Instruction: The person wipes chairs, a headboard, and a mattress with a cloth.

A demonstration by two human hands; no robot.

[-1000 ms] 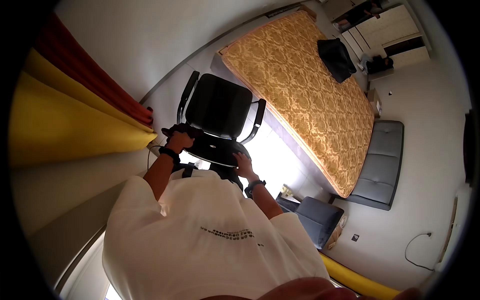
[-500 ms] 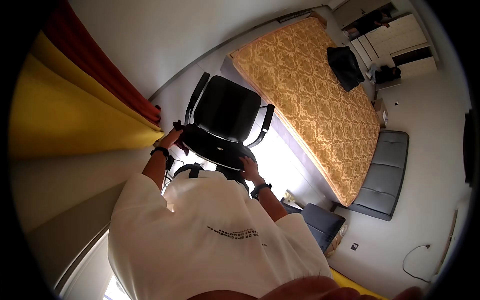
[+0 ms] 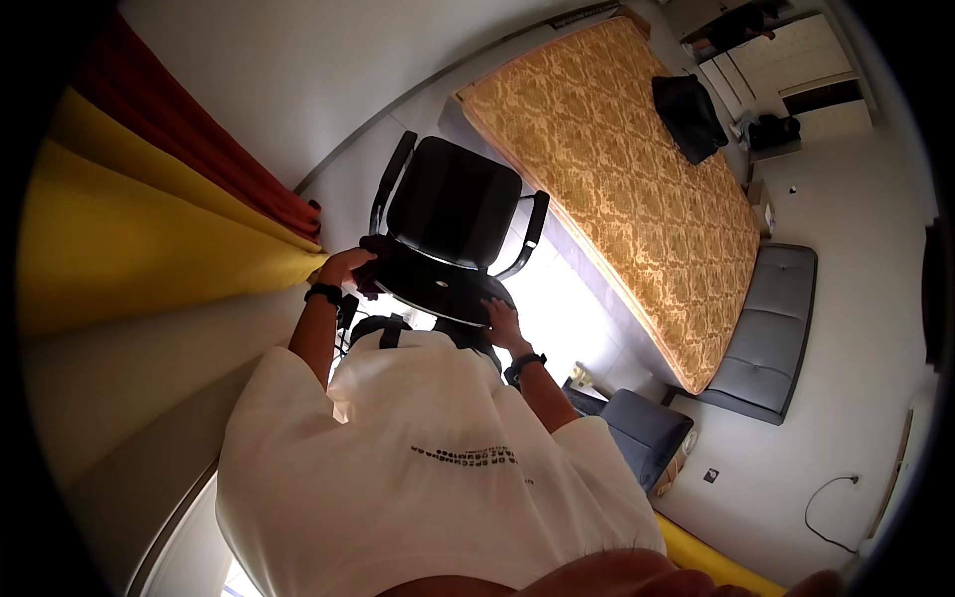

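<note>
A black chair [image 3: 454,202] with two armrests stands in front of me, its curved black backrest [image 3: 438,285] nearest my body. My left hand [image 3: 345,267] is closed on a dark maroon cloth [image 3: 371,269] at the left end of the backrest. My right hand [image 3: 501,323] rests on the right part of the backrest, fingers apart over its edge. A dark band is on each wrist.
A gold patterned mattress [image 3: 617,189] lies to the right, with a black bag [image 3: 688,117] on it. Yellow [image 3: 149,229] and red curtains hang left. A grey headboard [image 3: 764,333] and a grey padded seat [image 3: 645,430] are at the right. A person [image 3: 731,30] is at the far top right.
My left hand has moved with the cloth to the left end of the backrest. My right hand stays on the right part. The whole view has shifted slightly.
</note>
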